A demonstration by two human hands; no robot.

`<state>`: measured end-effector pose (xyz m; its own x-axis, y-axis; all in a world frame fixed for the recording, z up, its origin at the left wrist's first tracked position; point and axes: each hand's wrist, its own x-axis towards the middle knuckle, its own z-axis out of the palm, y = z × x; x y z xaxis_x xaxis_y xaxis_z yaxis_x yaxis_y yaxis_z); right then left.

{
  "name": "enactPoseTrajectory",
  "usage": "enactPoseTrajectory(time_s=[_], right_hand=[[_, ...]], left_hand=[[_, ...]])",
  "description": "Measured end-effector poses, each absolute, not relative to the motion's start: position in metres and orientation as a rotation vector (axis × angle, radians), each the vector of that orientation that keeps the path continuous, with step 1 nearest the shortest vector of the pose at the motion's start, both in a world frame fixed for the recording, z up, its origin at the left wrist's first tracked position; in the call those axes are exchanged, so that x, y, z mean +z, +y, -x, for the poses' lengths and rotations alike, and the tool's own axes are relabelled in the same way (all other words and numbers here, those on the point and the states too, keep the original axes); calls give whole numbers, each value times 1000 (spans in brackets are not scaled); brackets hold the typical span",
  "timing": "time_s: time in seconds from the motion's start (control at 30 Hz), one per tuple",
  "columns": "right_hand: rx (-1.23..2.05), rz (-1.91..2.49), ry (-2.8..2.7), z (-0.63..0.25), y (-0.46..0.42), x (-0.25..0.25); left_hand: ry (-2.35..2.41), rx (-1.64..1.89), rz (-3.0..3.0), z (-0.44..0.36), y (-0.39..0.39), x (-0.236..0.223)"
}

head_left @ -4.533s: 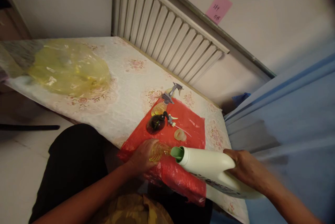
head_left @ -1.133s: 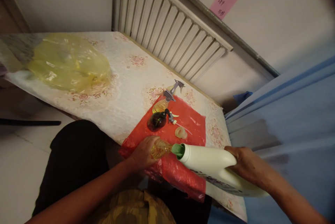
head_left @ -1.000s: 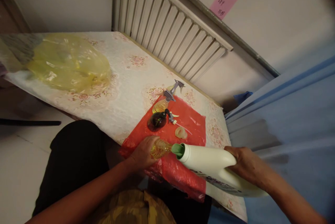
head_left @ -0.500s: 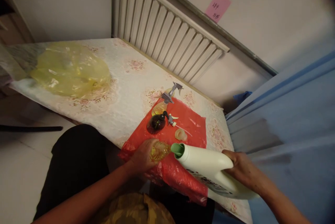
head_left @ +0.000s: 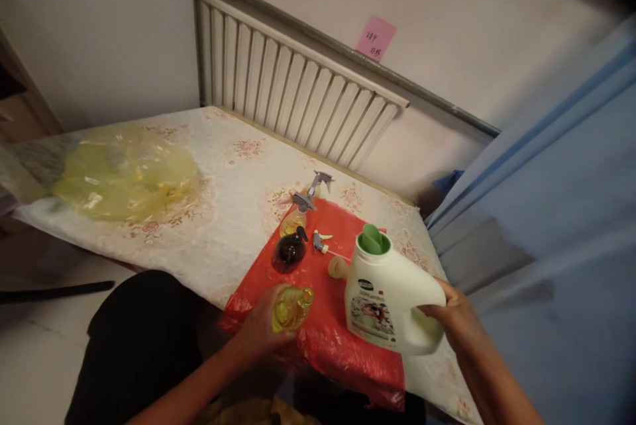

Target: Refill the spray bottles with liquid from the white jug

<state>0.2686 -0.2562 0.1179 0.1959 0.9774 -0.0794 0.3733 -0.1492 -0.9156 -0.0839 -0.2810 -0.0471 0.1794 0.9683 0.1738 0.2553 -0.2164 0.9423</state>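
Note:
My left hand (head_left: pixel 262 322) is closed around a clear bottle (head_left: pixel 292 308) with yellowish liquid, its open mouth tilted toward the right. My right hand (head_left: pixel 454 316) grips the handle of a large cream detergent jug (head_left: pixel 380 292), which stands nearly upright with a green pouring spout (head_left: pixel 372 241) showing at the top. The jug and the bottle are apart. Beneath both lies a red plastic bag (head_left: pixel 325 326). On it are a dark pump bottle (head_left: pixel 291 251), a loose trigger sprayer head (head_left: pixel 319 243) with a thin tube, and a pale cap (head_left: pixel 338 267) beside the jug.
Spray bottles with grey trigger heads (head_left: pixel 304 201) stand behind the pump bottle. A yellow plastic bag (head_left: pixel 126 177) lies on the left of the flower-patterned tablecloth (head_left: pixel 223 180). A radiator (head_left: pixel 293 87) lines the wall; a blue curtain (head_left: pixel 551 213) hangs at right.
The jug has turned from lying tilted with its spout at the bottle to nearly upright, away from it. The bottle has shifted slightly left and down. The camera view has tilted up.

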Motion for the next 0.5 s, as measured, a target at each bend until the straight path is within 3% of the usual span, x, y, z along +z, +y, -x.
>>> enactPoseTrajectory(time_s=[0.17,0.5], right_hand=[[917,1416,-999,-242,-246,77],[927,1247,-967,-195,-225,-3]], left_hand=[[1230,1068,-1602,91,-290,-38],[1227,984,-1534,89,-308,-26]])
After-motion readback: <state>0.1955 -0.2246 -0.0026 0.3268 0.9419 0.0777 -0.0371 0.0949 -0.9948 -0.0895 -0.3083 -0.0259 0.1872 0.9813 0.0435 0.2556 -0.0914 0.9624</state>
